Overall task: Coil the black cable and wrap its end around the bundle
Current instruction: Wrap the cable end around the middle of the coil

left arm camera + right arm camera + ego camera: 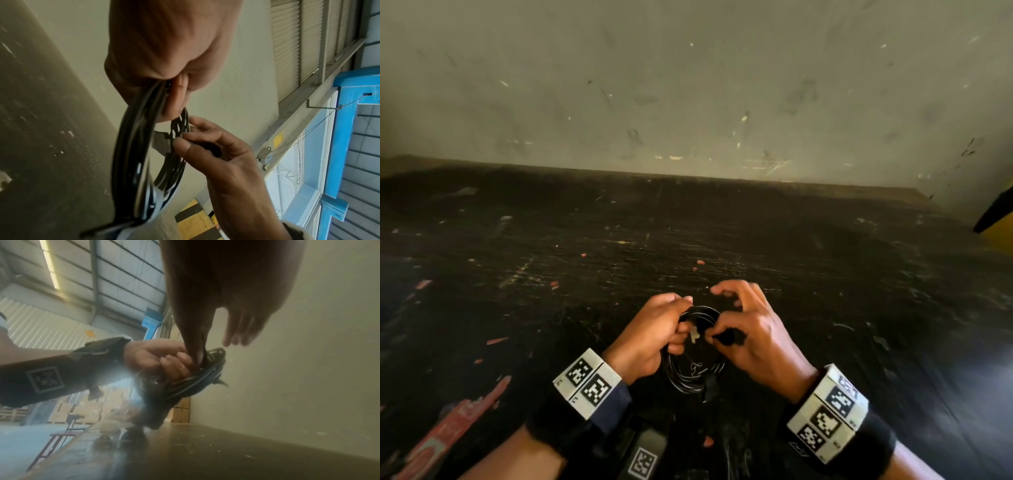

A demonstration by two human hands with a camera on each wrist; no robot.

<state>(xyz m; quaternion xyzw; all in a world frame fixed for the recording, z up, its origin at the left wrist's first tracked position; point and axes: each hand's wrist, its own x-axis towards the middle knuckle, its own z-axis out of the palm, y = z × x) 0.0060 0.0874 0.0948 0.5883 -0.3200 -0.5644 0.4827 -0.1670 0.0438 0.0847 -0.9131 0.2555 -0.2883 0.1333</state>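
The black cable [690, 371] hangs as a coil of several loops between both hands, just above the dark table [619, 246]. My left hand [654, 334] grips the coil's left side, fingers curled round the bundled strands [131, 146]. My right hand [726, 337] pinches the cable's end with thumb and forefinger at the coil's top right; its other fingers are spread and raised. In the right wrist view the pinching fingertips [198, 356] meet the coil [197, 382] right beside my left hand [162, 360]. A loose dark end piece sticks out at the coil's bottom [710, 389].
A pale, scuffed wall [688, 85] rises behind the table. A yellow and black object [996, 219] sits at the right edge. Red labelled strips [448, 425] lie at the table's near left. A small black device with a marker [642, 455] lies near the front edge.
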